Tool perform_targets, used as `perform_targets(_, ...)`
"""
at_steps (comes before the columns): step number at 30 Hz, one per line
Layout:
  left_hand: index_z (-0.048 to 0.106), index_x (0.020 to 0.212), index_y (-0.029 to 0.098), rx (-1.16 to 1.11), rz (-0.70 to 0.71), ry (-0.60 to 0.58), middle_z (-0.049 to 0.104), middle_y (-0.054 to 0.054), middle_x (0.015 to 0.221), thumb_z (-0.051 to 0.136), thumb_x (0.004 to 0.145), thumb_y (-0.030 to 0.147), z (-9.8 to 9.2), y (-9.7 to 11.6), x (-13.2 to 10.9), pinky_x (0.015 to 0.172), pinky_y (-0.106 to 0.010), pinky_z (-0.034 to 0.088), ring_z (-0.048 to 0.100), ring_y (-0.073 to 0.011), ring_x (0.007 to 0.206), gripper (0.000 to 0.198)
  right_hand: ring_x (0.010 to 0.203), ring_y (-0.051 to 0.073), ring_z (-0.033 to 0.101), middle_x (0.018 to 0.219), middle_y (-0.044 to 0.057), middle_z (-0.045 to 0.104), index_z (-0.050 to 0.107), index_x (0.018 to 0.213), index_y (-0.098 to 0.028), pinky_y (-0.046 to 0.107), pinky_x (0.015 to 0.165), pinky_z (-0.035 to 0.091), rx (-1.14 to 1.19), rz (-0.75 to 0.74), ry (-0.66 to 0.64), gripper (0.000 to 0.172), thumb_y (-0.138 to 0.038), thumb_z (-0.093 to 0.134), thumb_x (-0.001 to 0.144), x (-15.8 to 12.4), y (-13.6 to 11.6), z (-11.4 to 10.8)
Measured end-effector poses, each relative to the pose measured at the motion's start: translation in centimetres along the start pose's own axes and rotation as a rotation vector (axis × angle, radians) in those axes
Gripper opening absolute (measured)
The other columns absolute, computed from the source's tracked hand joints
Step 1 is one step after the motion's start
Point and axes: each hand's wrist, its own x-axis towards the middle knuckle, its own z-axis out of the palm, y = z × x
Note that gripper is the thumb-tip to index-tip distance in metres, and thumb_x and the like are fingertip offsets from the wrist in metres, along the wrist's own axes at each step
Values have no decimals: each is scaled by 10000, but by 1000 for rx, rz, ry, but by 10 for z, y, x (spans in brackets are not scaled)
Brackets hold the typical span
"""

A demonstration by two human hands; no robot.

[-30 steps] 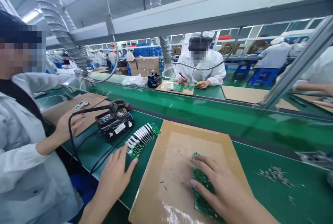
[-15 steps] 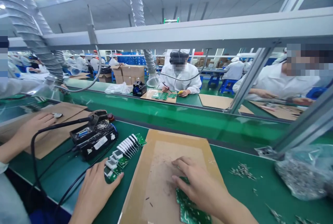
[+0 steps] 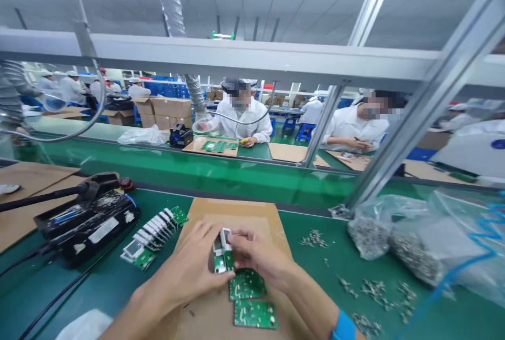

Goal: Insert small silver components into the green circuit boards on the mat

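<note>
**What's in the hands?**

A small green circuit board with a white plastic part standing on its upper end. It's held upright over the middle of a cardboard sheet, and the hands hide part of it.

**How are the fingers?**

Nearly closed on it from both sides. The left hand grips one long edge, and the right hand pinches the other, its fingers curled against the white part. Neither hand holds anything else.

**What's different from a moment ago?**

The hands have come together. The right hand was spread over boards on the cardboard, and the left lay beside the row of boards. Two green circuit boards now lie apart, just below the hands.

**And the room around them?**

The upper cardboard is bare. To the left, a row of boards with white parts sits just off the sheet's edge, near a soldering station. To the right, loose metal parts dot the green bench, with a clear plastic bag beyond them.
</note>
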Motion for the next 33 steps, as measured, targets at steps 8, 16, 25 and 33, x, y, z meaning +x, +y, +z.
perform_targets(8,308,1533,193,-481,-147,-69,643,-150,1281,747,713,535,43,-11,59,1005,-526,464,603,-336,1162,991,587,77,580,713,-36,657,617,1048,-178,185,573,499,169,-114,175,508,-341,899,658,2,-8,-55)
perform_targets(16,622,1269,144,-586,-89,-97,741,-105,1011,624,822,452,52,-33,81,772,-349,563,706,-227,886,543,626,101,629,759,-15,686,590,984,-188,215,593,550,83,-206,251,546,-447,915,630,7,-2,-76)
perform_targets(25,714,1098,247,-151,122,33,702,-69,1019,459,939,188,47,-25,83,921,-421,482,626,-260,1014,307,741,171,706,844,-3,698,611,1176,-222,311,722,601,-26,-433,498,599,-445,868,683,-7,-20,-112)
perform_targets(33,720,1084,280,-26,248,-69,694,-33,1195,471,907,95,55,-34,72,1001,-379,498,621,-220,1147,357,800,210,707,920,20,691,503,959,-230,351,727,568,-262,-471,486,445,-494,780,731,7,-6,-114)
